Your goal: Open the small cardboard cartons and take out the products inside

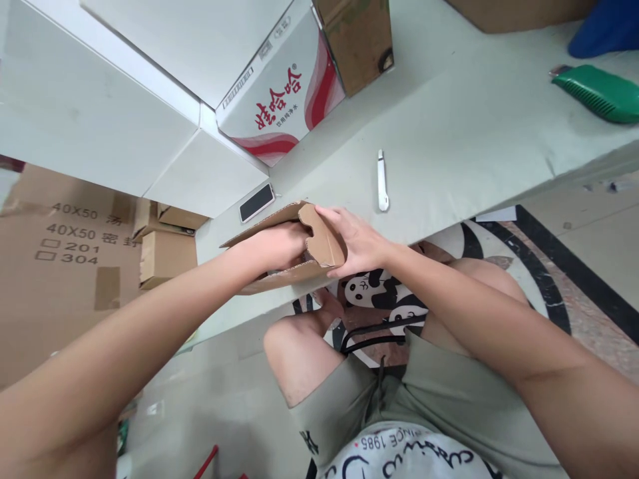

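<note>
A small brown cardboard box (327, 238) is held at the table's near edge, lying tilted with its flaps open. Round its right end wraps my right hand (352, 241), thumb on one side and fingers on the other. My left hand (287, 245) reaches into the opening between the flaps; its fingers are hidden inside, so I cannot see what they touch. Beyond the box lies a phone (257, 202) with a dark screen. A white utility knife (382, 181) rests on the table to the right of the box.
A white and red carton (284, 93) and a brown box (357, 43) stand at the back. On the right lies a green tape dispenser (596, 92). Small cardboard boxes (167, 258) and a large printed carton (70, 286) are at the left.
</note>
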`<state>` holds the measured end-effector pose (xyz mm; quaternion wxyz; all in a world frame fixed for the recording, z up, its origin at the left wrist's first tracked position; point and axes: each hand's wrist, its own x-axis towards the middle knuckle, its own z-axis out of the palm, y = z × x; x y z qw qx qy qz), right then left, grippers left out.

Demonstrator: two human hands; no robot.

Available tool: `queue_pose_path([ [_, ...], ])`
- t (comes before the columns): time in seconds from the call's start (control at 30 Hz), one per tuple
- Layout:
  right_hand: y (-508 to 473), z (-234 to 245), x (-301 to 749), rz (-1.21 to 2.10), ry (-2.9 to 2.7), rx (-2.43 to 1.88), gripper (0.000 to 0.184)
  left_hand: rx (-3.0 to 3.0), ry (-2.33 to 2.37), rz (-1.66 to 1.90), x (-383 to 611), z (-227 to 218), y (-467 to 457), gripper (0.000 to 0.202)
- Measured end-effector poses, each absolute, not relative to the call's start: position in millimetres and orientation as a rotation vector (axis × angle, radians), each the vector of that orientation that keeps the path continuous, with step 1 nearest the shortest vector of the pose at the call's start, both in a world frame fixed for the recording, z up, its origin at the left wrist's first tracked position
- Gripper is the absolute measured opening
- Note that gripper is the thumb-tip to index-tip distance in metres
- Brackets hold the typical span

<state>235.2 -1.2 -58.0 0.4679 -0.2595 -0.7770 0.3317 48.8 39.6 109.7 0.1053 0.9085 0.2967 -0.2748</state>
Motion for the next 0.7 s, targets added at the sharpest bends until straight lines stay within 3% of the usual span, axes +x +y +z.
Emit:
queue_pose_path([
  [0.13,0,-59,237,0.795,-1.873,-0.641,0.130,2.658,0.887,-0.951,57,138,34,0.039],
  [0.47,3,-63,239,0.774,-1.851,-0.584,0.129,2.620,0.950,-0.594,7,175,24,0.034],
  [0.7,3,-63,242,0.779,-1.869,-0.582,0.130,2.489,1.259,-0.408,-28,183,6,0.052],
])
